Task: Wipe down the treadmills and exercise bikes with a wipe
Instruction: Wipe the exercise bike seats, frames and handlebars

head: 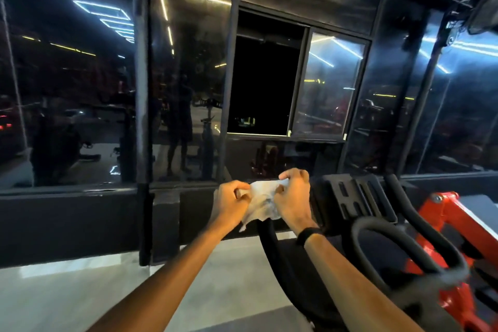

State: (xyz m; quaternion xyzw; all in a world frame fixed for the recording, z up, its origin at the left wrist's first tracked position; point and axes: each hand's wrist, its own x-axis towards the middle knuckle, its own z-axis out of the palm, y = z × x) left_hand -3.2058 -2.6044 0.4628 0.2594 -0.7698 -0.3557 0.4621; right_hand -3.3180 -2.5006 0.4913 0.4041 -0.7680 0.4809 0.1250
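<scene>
A crumpled white wipe [262,203] is stretched between both my hands, in front of me at mid-frame. My left hand [231,203] pinches its left edge with curled fingers. My right hand [292,198] grips its right side; a black band sits on that wrist. The wipe hangs just above the end of the exercise bike's black handlebar [269,240]. The bike's looped bar [398,245], black console bracket [353,199] and red frame [444,213] lie to the right.
A dark glass wall [183,89] with black posts stands close ahead, reflecting ceiling lights, bikes and a standing person. An open sliding window [264,83] sits above my hands. Pale floor [80,291] spreads to the lower left.
</scene>
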